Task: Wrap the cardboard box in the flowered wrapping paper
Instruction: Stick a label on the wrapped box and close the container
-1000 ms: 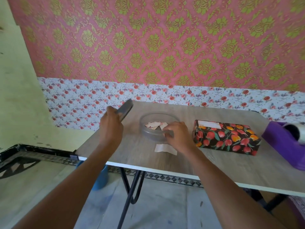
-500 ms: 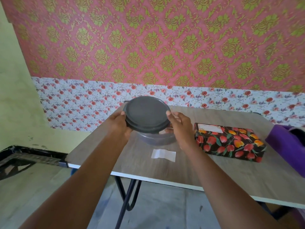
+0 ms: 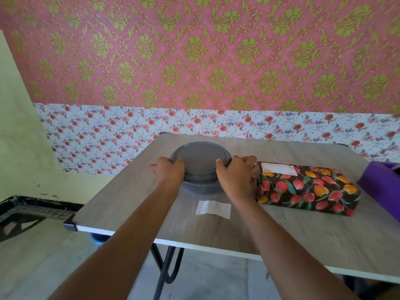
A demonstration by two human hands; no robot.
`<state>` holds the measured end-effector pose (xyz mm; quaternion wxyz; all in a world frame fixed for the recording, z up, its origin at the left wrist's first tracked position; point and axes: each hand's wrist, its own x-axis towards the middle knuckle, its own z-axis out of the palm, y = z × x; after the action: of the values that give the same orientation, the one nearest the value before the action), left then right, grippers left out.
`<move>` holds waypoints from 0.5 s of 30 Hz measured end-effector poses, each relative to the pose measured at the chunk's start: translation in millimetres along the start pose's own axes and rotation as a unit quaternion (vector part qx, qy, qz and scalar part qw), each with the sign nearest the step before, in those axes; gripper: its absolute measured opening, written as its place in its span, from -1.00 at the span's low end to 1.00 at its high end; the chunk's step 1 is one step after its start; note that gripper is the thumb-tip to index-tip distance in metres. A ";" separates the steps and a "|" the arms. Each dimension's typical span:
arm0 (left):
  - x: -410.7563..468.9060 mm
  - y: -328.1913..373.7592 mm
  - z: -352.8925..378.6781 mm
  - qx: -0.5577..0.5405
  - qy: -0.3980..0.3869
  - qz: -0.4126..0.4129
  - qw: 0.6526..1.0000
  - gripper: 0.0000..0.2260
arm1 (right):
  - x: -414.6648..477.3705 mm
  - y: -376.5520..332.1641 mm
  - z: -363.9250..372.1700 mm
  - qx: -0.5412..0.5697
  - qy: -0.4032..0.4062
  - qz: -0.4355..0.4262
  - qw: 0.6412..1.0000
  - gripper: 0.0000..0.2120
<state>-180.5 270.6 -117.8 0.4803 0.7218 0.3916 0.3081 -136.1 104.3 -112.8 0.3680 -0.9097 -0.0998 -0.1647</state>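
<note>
Both hands grip the dark round lid (image 3: 200, 158) sitting on the container (image 3: 201, 188): left hand (image 3: 170, 173) at its left rim, right hand (image 3: 237, 176) at its right. The flower-wrapped box (image 3: 307, 189) lies on the table (image 3: 281, 230) just right of the right hand, a paper slip (image 3: 213, 210) nearer.

A purple object (image 3: 381, 180) is cut off by the right edge. The lid (image 3: 200, 158) hides the round container's (image 3: 202, 188) contents. The right hand (image 3: 237, 178) covers the wrapped box's (image 3: 307, 188) left end.
</note>
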 end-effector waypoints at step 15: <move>19.0 7.1 14.4 0.137 -0.137 0.181 0.964 -0.58 | 25.0 14.7 12.5 0.143 -0.142 -0.001 0.980 -0.57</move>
<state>-157.3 278.9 -114.9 0.3618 0.8750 0.2234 0.2314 -105.7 104.1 -121.3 0.4761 -0.8618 -0.1742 -0.0184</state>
